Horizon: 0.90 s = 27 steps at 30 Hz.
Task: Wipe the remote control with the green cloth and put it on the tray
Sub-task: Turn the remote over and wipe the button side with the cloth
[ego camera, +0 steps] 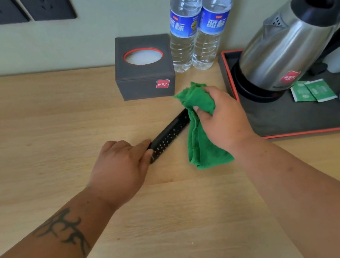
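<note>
Left hand (120,168) grips the remote control's (170,136) near end to steady it above the tabletop (35,129); right-hand fingers (202,111) bunch the green cloth (199,125) over its far end, beside the tray (283,122)

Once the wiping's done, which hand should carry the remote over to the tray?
Probably the left hand: it already grips the remote control at its near end. The right hand is nearer the tray but is full of green cloth.
</note>
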{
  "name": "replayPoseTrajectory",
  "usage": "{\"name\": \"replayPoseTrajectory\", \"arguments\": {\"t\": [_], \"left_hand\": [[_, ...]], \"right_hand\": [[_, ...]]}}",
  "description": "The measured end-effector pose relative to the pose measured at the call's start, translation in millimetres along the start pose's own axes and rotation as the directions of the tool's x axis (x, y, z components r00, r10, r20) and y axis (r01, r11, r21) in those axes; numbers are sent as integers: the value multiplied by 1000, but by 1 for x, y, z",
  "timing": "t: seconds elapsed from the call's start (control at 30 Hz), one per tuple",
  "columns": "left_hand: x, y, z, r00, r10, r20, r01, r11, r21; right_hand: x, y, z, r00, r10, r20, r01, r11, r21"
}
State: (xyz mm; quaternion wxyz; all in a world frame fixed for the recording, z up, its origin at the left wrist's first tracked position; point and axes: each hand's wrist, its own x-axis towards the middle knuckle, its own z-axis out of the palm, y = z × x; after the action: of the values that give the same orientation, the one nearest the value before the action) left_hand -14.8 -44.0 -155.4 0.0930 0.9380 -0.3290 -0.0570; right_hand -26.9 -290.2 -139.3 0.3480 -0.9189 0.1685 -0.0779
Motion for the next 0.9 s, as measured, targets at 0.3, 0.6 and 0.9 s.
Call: {"name": "replayPoseTrajectory", "arguments": {"t": [0.3,0.6,0.9], "left_hand": [[-8,3,22,991,-103,-84,82,970,-228],[-21,10,22,952,-306,-8,304,948,-90],[-17,6,28,947,-304,-106,284,944,-170]], "right_hand": [[2,0,14,998,-25,57,28,998,-58],[15,3,10,994,-89,62,99,977,-187],[-14,-17,26,864,-307,398,431,860,-274]]}}
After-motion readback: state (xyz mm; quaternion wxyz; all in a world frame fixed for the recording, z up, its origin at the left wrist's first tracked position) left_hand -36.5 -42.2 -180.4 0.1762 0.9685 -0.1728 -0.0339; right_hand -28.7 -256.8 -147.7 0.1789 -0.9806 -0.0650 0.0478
